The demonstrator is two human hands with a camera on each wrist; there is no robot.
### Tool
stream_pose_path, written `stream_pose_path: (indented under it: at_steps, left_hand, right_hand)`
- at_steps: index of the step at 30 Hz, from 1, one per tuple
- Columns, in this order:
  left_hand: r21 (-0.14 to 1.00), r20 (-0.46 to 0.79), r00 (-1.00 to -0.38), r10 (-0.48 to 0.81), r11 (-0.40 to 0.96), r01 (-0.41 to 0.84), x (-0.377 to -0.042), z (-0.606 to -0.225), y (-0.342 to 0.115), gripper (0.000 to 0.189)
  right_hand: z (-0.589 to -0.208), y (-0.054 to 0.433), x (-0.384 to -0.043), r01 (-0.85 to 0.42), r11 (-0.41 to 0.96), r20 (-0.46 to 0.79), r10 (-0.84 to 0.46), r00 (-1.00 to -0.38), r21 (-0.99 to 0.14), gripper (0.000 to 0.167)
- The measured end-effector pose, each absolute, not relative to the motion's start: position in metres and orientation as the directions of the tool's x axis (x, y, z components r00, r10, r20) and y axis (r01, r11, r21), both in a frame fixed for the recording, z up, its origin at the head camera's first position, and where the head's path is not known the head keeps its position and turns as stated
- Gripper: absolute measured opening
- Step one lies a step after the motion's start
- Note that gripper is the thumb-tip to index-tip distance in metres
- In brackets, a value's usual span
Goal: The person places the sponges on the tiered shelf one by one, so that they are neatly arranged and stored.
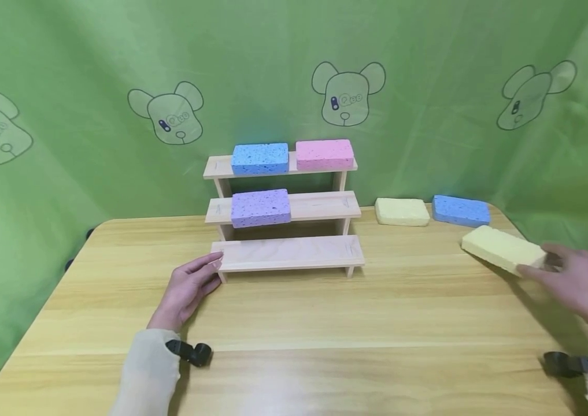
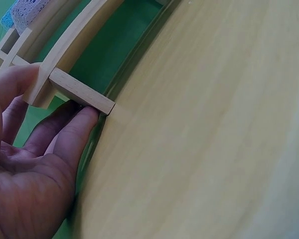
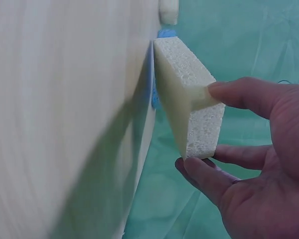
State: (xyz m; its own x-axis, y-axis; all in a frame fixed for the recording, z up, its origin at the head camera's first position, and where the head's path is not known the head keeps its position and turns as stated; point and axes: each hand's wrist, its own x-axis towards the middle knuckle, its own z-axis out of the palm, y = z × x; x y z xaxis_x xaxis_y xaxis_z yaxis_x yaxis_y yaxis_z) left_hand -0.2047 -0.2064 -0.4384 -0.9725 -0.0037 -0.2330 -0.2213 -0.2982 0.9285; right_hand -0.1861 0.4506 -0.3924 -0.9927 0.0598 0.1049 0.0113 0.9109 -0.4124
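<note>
A pale yellow sponge [image 1: 504, 249], tilted and raised over the table at the right, is pinched near one end by my right hand [image 1: 580, 283]. In the right wrist view, the thumb presses one edge of this sponge [image 3: 189, 94] and the fingers lie at the opposite one. My left hand [image 1: 185, 292] holds the left end of the lowest step of a three-step wooden display rack [image 1: 288, 254]. The left wrist view shows fingers [image 2: 77, 132] against the rack's front leg [image 2: 82, 92]. A purple sponge [image 1: 261, 208] lies on the middle step; blue [image 1: 259, 159] and pink [image 1: 324, 155] sponges lie on top.
Right of the rack, another yellow sponge [image 1: 402, 212] and another blue sponge [image 1: 461, 211] lie side by side near the back edge of the wooden table [image 1: 325, 341]. A green curtain [image 1: 262, 69] with bear-head outlines hangs behind the table and along its sides.
</note>
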Motion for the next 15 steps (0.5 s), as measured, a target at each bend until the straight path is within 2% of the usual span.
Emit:
stream_pose_path:
  at_steps: [8, 15]
  left_hand:
    - [0.923, -0.245, -0.969, -0.009, -0.309, -0.231, -0.204, -0.438, -0.205, 0.036]
    - [0.924, -0.245, -0.969, -0.004, -0.303, -0.232, -0.204, -0.438, -0.206, 0.039]
  right_hand:
    - [-0.39, 0.44, -0.181, 0.01, 0.852, 0.106, 0.077, -0.991, -0.524, 0.08]
    - [-0.388, 0.429, -0.183, -0.015, 0.811, 0.153, 0.092, -0.984, -0.585, 0.079]
